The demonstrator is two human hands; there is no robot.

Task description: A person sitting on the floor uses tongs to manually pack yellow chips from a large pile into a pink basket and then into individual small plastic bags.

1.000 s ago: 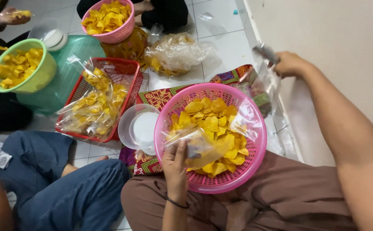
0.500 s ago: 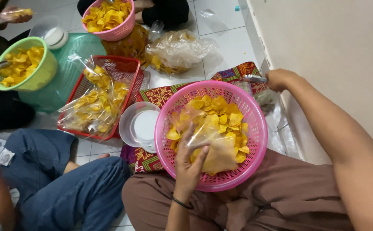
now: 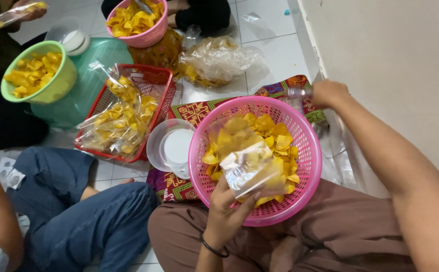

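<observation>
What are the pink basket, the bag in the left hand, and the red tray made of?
Pink basket: looks like moulded plastic, glossy, with a slotted lattice wall. Bag in the left hand: thin clear plastic film, crinkled and shiny, chips showing through. Red tray: likely plastic too, perforated mesh sides.

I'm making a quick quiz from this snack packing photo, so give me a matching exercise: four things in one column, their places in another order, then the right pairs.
Things:
1. left hand
2. right hand
3. green bowl
4. red basket

Places:
A. far left, full of loose yellow chips
B. holding a clear bag of chips over the pink basket
C. beyond the pink basket's far rim, near the wall
D. filled chip bags lying in it

Pairs: 1-B, 2-C, 3-A, 4-D
</observation>
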